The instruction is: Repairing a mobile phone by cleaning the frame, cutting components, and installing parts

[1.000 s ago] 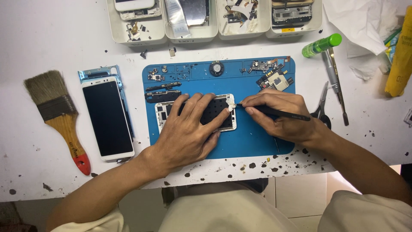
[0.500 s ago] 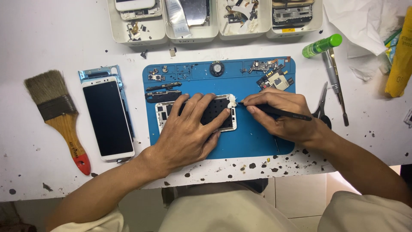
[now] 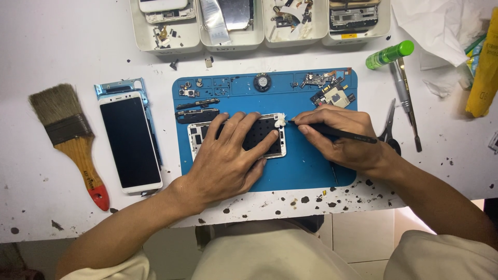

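My left hand [image 3: 228, 161] lies flat with fingers spread on an opened white phone frame [image 3: 270, 136], pressing it down on the blue work mat [image 3: 311, 171]. My right hand [image 3: 340, 137] grips a thin black pointed tool [image 3: 337, 132] like a pen. Its tip touches the frame's upper right corner, where a small white blob [image 3: 280, 122] sits. Most of the phone frame is hidden under my left hand.
A white phone screen [image 3: 129, 140] lies left of the mat, with a paintbrush [image 3: 72, 140] further left. Small phone parts [image 3: 329, 88] sit on the mat's top. White trays [image 3: 233, 23] of parts line the back. Green bottle [image 3: 389, 54], tweezers [image 3: 407, 101] and scissors [image 3: 389, 129] lie right.
Almost nothing differs. Both hands stay in place on the phone frame, with the tool tip still at the upper right corner.
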